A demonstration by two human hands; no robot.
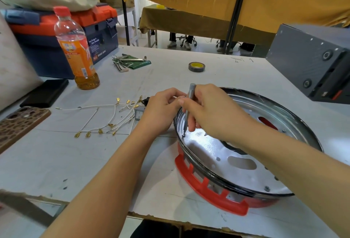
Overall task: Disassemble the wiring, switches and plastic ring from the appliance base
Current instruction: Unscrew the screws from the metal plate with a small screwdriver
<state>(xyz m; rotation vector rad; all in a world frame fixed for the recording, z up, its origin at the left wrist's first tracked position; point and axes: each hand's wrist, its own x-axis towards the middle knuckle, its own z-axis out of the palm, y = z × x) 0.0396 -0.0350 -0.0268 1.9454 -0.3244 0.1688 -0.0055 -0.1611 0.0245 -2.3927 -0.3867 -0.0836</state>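
Observation:
The round metal appliance base lies tilted on the white table, with its red plastic ring underneath along the near side. My right hand grips a slim grey screwdriver upright, its tip on a screw inside the base near the left rim. My left hand holds the base's left rim with curled fingers. A bundle of white wires with gold terminals lies loose on the table to the left. Two small switches sit beside it, partly hidden by my left hand.
An orange drink bottle and a blue-orange toolbox stand at the back left. Hex keys and a tape roll lie behind. Two phones rest at the left, a grey box at the right.

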